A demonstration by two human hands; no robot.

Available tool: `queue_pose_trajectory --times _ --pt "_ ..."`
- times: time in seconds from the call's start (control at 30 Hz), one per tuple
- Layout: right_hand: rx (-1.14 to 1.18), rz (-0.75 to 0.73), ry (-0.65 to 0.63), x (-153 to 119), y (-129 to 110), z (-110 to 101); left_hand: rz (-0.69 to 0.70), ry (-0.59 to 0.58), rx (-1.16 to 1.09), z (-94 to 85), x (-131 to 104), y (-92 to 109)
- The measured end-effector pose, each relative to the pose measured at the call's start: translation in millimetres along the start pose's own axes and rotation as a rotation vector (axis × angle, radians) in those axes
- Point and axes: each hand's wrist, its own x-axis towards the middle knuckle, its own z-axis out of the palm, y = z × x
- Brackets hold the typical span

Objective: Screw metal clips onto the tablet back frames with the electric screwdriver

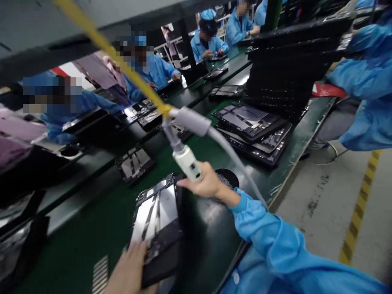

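Note:
A tablet without its back cover (pixel 156 212), silver battery cells showing, lies tilted in front of me on the green bench. My left hand (pixel 128 263), slightly blurred, grips its lower left edge. My right hand (pixel 210 181) is closed at the lower end of a white electric screwdriver (pixel 186 161); the tool hides some of its fingers. One right fingertip reaches the tablet's upper right corner. From the screwdriver a yellow strap (pixel 128 75) runs upward, and a grey cable (pixel 232 151) curves toward my right forearm. Beside my right hand sits a round black dish (pixel 229 177) of small metal parts.
Several opened tablets (pixel 251 126) are piled beyond my right hand, before a tall black stack (pixel 278 77). Another opened tablet (pixel 134 163) lies to the left. A ribbed pale piece (pixel 100 275) is near my left hand. Co-workers in blue (pixel 157 73) sit across the bench.

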Motion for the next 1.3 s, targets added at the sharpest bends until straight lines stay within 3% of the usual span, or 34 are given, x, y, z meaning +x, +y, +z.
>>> queue_pose_trajectory --times 0.07,0.1,0.17,0.23,0.47,0.7,0.83,0.97,1.13,1.3 --pt "0.014 0.047 0.049 3 -2 -23 0.098 0.025 0.019 16.2 -19 43" --pt "0.025 0.073 0.056 3 -2 -34 0.080 0.021 0.027 21.8 -23 65" --pt "0.060 0.097 0.059 2 -2 -54 0.033 -0.009 0.025 28.5 -24 103" --pt "0.090 0.079 0.076 -2 -2 -67 0.034 -0.054 0.009 32.1 -13 128" --pt "0.069 0.079 0.159 -12 7 -70 0.206 -0.082 -0.111 47.8 51 146" --pt "0.091 0.126 0.146 -12 11 -65 0.296 0.057 -0.173 53.9 62 174" --pt "0.094 0.158 0.117 -12 17 -64 0.302 0.031 -0.200 46.1 52 154" --pt "0.068 0.166 0.095 -12 21 -64 0.055 0.116 -0.247 41.8 54 95" --pt "0.058 0.166 0.083 -12 21 -64 -0.329 0.302 -0.315 60.4 103 23" --pt "0.004 0.123 0.077 -13 21 -65 -0.519 0.210 -0.580 80.7 151 0"
